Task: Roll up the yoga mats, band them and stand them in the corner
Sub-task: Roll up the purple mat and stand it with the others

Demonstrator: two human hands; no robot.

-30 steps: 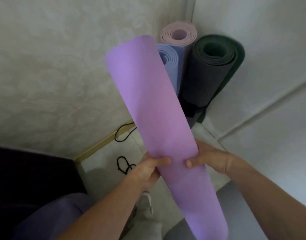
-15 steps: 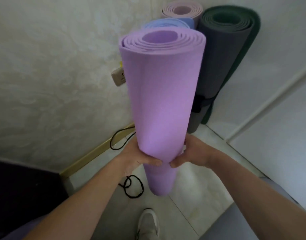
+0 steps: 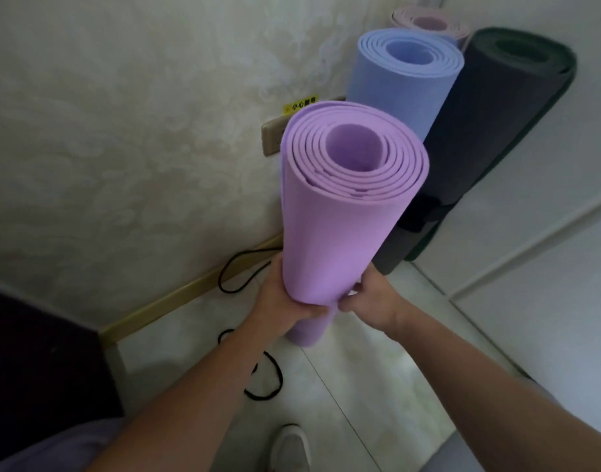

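Purple mat [image 3: 339,212], rolled and upright, is clasped low down by left hand [image 3: 285,298] and right hand [image 3: 370,298], just in front of the blue mat [image 3: 402,86]. Advisable: lower it straight, base flat, leaning against the blue mat.

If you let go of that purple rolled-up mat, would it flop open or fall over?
Probably both, a little. No band shows around the purple mat, and its layers look loosely wound at the top, so it may spring open. It is tall and narrow, held upright by the left hand and right hand, so it likely tips unless leaned on the wall. It looks foamy and light.
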